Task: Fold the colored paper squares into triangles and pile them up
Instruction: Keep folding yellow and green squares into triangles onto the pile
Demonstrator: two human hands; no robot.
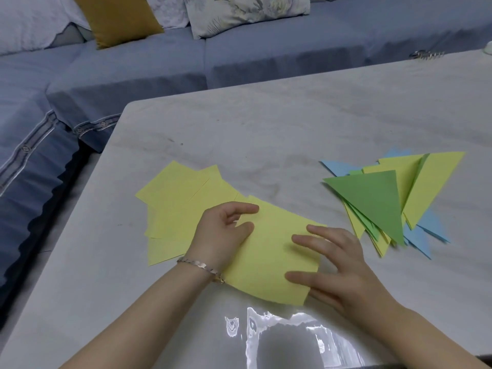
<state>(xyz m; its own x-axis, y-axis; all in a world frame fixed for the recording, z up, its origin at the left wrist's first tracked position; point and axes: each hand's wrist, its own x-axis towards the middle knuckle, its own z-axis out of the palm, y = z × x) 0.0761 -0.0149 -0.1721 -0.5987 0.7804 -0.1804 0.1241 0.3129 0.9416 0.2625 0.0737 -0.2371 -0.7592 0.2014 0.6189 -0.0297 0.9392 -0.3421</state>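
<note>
Yellow sheet (271,259) lay on the bench (266,123) near the front edge, its lower edge bowed rather than flat. Left hand (221,235) sat on the sheet's left edge, fingers curled, thumb and index on top of the paper; couldn't tell if it actually pinched the sheet. Right hand (346,267) was spread, straight fingers pressing down on the sheet's right part.

Stack of yellow squares (183,203) was fanned loosely just left of the sheet, partly under it and under the left hand.

Pile of triangles was to the right, near the right hand but apart from the sheet: green triangle (372,198) on top, yellow triangle (431,182) behind it, blue triangles (335,167) poking out at the bottom on both sides.

Bracelet (202,266) was on the left wrist. Small metal object (426,54) lay at the bench's far right edge, too blurred to identify. Blue sofa (266,54) stood behind the bench, with a mustard cushion (117,17) on it.
</note>
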